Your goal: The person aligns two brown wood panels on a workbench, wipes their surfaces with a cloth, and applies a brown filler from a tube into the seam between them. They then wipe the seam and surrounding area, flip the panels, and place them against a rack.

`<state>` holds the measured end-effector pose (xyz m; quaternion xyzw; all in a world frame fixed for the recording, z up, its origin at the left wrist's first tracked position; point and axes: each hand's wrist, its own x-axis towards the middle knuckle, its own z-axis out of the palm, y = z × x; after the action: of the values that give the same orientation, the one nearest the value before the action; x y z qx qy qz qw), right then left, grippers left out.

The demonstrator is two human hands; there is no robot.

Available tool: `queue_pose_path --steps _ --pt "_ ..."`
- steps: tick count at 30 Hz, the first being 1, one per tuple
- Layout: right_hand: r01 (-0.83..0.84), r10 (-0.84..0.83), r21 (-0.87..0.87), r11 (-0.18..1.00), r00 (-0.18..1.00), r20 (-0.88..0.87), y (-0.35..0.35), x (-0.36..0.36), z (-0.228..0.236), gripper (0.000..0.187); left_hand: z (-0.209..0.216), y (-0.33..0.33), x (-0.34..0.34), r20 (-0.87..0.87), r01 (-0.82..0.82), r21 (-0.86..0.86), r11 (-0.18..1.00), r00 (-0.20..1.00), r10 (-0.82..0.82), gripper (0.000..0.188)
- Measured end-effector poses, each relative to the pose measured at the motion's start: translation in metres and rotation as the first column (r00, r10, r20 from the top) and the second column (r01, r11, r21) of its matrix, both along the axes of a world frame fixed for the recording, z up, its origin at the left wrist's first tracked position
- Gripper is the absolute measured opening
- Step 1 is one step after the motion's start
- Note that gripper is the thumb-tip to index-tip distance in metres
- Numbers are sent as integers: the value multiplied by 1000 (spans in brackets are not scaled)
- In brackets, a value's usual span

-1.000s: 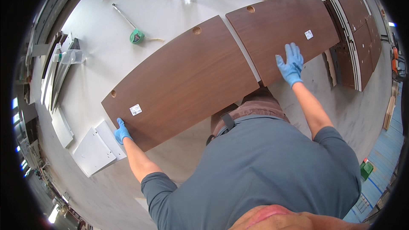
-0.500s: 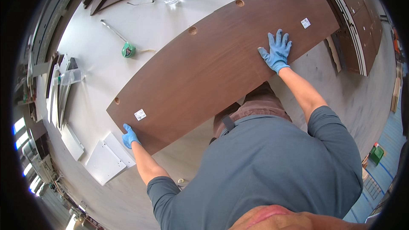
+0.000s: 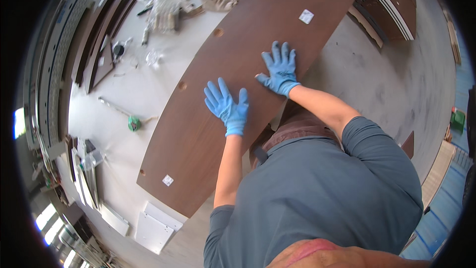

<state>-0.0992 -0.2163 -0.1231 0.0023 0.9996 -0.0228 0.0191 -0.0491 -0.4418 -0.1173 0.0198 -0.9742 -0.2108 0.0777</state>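
Observation:
A long dark-brown wooden panel [image 3: 196, 161] lies across the work table in front of me, one long edge curved. Round holes sit along that curved edge, and a white label is stuck near each end. My left hand [image 3: 227, 105], in a blue work glove, is spread with fingers apart over the panel's middle. To its right, my right hand [image 3: 280, 69], gloved the same way, lies spread on the panel near the straight edge. Neither hand grips anything.
Beyond the curved edge lie a green tape measure [image 3: 134, 123] and a bundle of gloves [image 3: 166, 12]. White boards [image 3: 154, 231] rest by the panel's near left end. Brown panels [image 3: 389, 0] are stacked at the far right, with more dark boards [image 3: 94, 49] at the far left.
My left hand has left the panel's left end and moved right to its middle, fingers now spread. The view has turned rightward; my right hand stays flat on the panel.

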Motion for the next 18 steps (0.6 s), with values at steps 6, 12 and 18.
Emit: queue_pose_path --steps 6,12,18 --pt "-321 151 -549 772 931 -331 76 10 8 62 -18 44 -27 198 -81 -254 964 971 134 91" --pt "-121 -260 -828 548 916 -306 276 6 -25 6 -13 93 -58 104 -116 -230 966 984 143 85" --pt "-139 84 -457 879 987 -139 334 -40 -114 23 -19 229 -154 -27 48 -160 986 998 -53 83"
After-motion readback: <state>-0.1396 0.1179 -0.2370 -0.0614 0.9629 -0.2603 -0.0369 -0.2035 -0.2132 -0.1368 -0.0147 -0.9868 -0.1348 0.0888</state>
